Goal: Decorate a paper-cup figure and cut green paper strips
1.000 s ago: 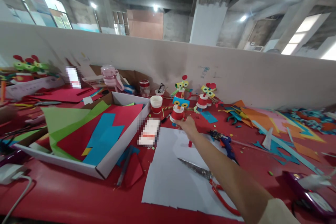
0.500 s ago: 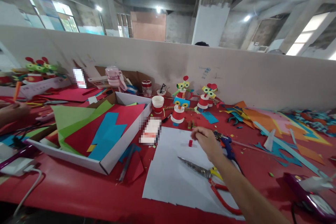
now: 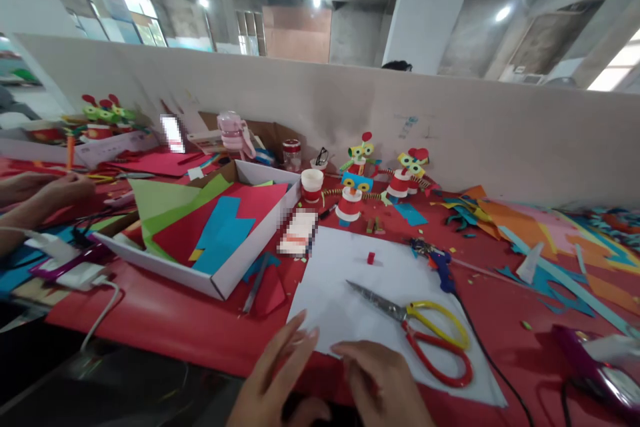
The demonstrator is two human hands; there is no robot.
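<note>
At the near edge of the white paper, my left hand has its fingers stretched out and holds nothing. Just to its right, my right hand is loosely bent with fingers apart, and I see nothing in it. Scissors with one yellow and one red handle lie on the paper, blades pointing to the far left. A small red piece rests on the sheet beyond the blades. To the right of the paper's far corner is a blue glue gun, its black cord running down along the paper.
A white box of coloured paper stands left, beside a phone. Paper-cup figures and a cup stand behind. Paper scraps lie right. Another person's hands hold something orange at far left.
My right hand has drawn back from beside the small red piece to the near paper edge. My left hand has come into view, and the camera view has shifted slightly.
</note>
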